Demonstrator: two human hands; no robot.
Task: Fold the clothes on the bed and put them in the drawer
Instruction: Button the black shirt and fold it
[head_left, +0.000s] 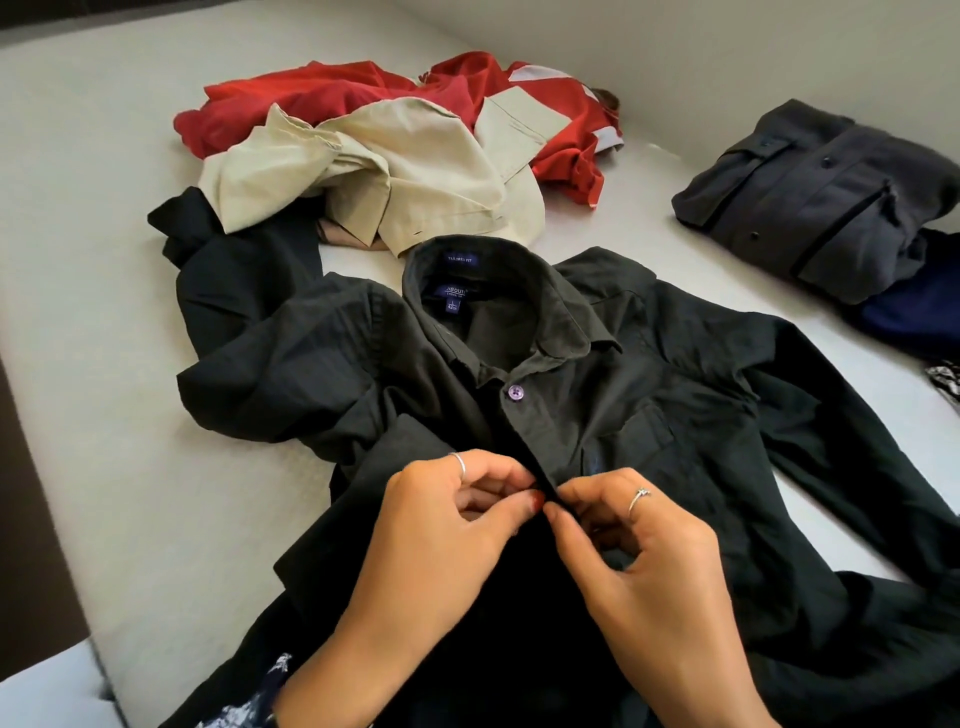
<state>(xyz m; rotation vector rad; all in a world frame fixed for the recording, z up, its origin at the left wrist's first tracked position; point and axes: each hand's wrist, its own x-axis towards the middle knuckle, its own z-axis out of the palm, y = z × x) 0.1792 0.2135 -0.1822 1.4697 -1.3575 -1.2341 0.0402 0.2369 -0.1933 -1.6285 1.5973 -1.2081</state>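
Note:
A black button-up shirt (649, 395) lies face up on the white bed (104, 270), collar away from me, its top purple button (516, 392) fastened. My left hand (441, 540) and my right hand (639, 551) meet at the shirt's front placket, below that button. Both pinch the placket edge between thumb and fingertips. The shirt's right sleeve stretches out to the lower right; its left sleeve is bunched up.
A beige garment (384, 166) lies crumpled over a red one (322, 98) at the back of the bed. A folded grey shirt (821, 192) sits at the right on a dark blue item (914, 306). The wall runs behind the bed.

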